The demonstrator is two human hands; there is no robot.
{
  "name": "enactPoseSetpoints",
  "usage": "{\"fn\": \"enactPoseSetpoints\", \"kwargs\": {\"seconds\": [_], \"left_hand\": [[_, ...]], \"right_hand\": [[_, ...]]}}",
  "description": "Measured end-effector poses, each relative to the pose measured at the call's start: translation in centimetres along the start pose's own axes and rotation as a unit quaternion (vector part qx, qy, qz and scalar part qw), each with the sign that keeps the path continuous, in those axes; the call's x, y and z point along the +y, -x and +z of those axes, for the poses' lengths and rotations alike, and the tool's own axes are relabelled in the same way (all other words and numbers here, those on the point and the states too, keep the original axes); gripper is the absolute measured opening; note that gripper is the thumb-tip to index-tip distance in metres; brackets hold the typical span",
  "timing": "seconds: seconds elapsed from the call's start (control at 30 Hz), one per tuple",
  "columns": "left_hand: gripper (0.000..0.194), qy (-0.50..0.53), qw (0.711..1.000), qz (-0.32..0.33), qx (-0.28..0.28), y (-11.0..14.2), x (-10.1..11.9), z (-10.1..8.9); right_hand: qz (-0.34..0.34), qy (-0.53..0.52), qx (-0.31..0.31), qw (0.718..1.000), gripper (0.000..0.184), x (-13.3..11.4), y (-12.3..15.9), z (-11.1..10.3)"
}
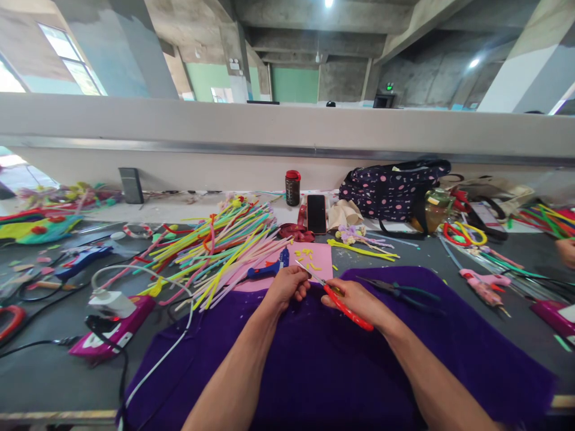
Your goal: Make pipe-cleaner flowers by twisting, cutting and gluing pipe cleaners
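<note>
My right hand (357, 300) is closed around red-handled scissors (345, 310), with the blades pointing left toward my other hand. My left hand (290, 287) has its fingers pinched together close to the blade tips; whatever is between them is too small to make out. Just beyond both hands is a pink sheet (326, 254) scattered with small yellow cut pieces (317, 267). A blue glue gun (265, 270) lies left of the pinching fingers. Under my forearms spreads a purple cloth (323, 371), and dark-handled pliers (398, 290) rest on its right part.
A heap of colourful pipe cleaners (211, 245) lies left. A pink power strip (112, 335) with cables sits nearer. Behind stand a bottle (293, 189), a phone (316, 214) and a patterned bag (386, 194). A pink glue gun (485, 286) and another person's hand (566, 251) appear right.
</note>
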State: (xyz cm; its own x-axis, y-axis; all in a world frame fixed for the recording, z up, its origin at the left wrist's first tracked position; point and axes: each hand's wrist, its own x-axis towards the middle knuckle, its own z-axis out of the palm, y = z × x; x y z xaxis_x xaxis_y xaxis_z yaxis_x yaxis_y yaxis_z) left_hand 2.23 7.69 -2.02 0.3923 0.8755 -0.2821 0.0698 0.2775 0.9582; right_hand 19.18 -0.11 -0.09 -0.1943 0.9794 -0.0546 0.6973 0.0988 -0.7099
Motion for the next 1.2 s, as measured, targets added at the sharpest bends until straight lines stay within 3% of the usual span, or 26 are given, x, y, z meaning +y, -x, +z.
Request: {"fn": "enactPoseSetpoints", "kwargs": {"seconds": [0.5, 0.73, 0.9, 1.2], "left_hand": [[0.010, -0.076, 0.997, -0.012, 0.004, -1.0, -0.7, 0.0], [0.019, -0.072, 0.994, 0.059, 0.049, -1.2, 0.1, -0.3], [0.036, -0.043, 0.995, 0.052, 0.067, -1.8, 0.1, -0.1], [0.034, -0.012, 0.984, 0.126, 0.127, -1.2, 1.2, -1.8]], "right_hand": [[0.011, 0.029, 0.002, 1.000, 0.033, 0.7, -0.4, -0.1], [0.011, -0.023, 0.087, 0.996, 0.042, 1.2, 0.3, -1.6], [0.048, -0.050, 0.128, 0.989, 0.049, 1.5, 0.4, -1.8], [0.023, -0.020, 0.111, 0.993, 0.051, 1.0, 0.5, -2.0]]}}
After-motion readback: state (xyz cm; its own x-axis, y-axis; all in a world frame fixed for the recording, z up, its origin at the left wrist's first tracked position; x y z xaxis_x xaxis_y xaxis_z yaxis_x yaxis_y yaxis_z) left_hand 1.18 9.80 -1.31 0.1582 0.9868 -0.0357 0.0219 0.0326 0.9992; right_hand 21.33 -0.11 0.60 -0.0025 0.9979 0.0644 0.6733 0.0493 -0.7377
